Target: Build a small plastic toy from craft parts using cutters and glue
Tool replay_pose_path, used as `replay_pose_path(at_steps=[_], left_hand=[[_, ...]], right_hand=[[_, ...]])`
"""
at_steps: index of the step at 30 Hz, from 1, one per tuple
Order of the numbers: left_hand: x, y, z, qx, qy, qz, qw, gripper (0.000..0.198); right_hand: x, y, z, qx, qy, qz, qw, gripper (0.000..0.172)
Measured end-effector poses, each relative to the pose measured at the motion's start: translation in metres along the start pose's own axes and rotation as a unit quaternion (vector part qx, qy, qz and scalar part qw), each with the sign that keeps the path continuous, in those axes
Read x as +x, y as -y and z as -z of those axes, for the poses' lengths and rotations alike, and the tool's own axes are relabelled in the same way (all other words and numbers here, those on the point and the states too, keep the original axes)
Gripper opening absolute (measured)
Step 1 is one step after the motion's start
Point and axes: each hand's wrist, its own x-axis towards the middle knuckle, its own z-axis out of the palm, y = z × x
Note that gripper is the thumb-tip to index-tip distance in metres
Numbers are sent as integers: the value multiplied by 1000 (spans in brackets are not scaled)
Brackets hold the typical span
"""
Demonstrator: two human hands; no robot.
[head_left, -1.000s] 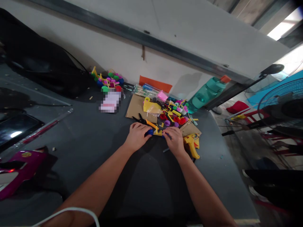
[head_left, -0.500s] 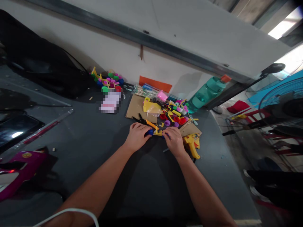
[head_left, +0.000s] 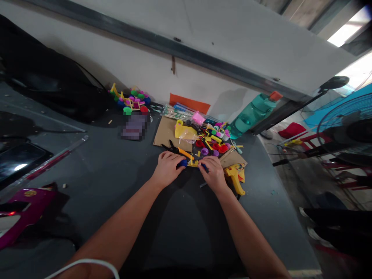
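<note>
Close to the table's middle, my left hand (head_left: 167,167) is closed on a round blue cap (head_left: 182,163). Facing it, my right hand (head_left: 213,172) pinches another blue piece, which is mostly hidden by the fingers. Between the two hands runs a small yellow part (head_left: 192,163) that seems to join the blue pieces. Just beyond the left fingers lie pliers (head_left: 183,152) with orange-yellow handles and black jaws. A yellow glue gun (head_left: 235,179) rests at the right of my right hand.
Loose caps (head_left: 216,147) in several colours, cardboard (head_left: 164,133) and packaged sticks lie beyond the hands. A teal bottle (head_left: 252,114) leans near the wall. At left are a black bag (head_left: 55,77), a tablet (head_left: 23,159) and a magenta device (head_left: 31,213); a fan (head_left: 348,128) stands at right.
The pixelated flat object at the back left has turned from light to dark. Both hands keep nearly the same position and grip; the view has shifted slightly.
</note>
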Motion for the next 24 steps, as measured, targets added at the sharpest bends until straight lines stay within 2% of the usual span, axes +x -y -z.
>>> replay_pose_path(at_steps=[9,17,24], left_hand=[[1,1,0,3,3,1,1000,25],[1,0,0,-3,2,3,1000,26],[1,0,0,-2,3,2,1000,26]], right_hand=[[-2,-1,0,7,-31,-14,999,23],[-3,-2,-1,14,-36,-19,999,13],[-1,-1,0,17,-25,-10,999,12]])
